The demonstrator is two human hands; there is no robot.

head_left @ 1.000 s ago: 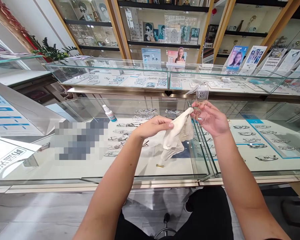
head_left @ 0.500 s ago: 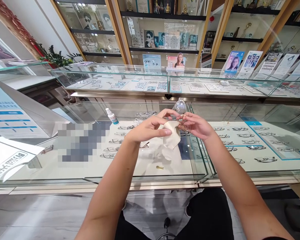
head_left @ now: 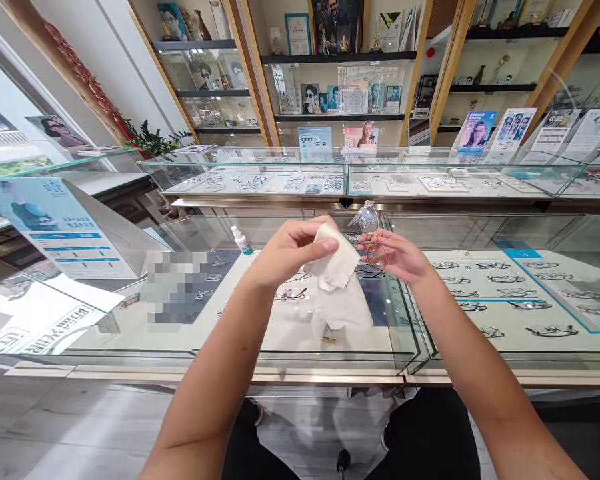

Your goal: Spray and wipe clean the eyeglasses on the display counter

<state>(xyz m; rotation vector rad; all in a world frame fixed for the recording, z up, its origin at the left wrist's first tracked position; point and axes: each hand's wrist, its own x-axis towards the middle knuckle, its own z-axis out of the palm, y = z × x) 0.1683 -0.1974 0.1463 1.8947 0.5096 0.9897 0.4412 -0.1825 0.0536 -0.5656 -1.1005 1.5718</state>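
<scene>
My left hand (head_left: 305, 250) pinches a cream cleaning cloth (head_left: 336, 261) with zigzag edges, thumb pressed on its front. Below it a second pale cloth shape shows against the glass; whether this is a hanging fold or a reflection I cannot tell. In my right hand (head_left: 397, 257) is a pair of thin-rimmed eyeglasses (head_left: 369, 217), held by the fingertips. One clear lens with faint marks on it stands up above the fingers; the rest of the frame is partly hidden. The cloth and the eyeglasses are slightly apart, both above the glass display counter (head_left: 280, 363).
A white spray bottle (head_left: 241, 241) stands on the counter beyond my left hand. Several eyeglass frames (head_left: 495, 267) lie in rows inside the case. A folded blue-and-white sign (head_left: 75, 233) is at the left. Another glass case (head_left: 260, 167) runs behind.
My left hand has drawn the cloth away from the eyeglasses, so more of the cloth shows. My right hand still holds the eyeglasses. The view has tilted slightly up and shifted left.
</scene>
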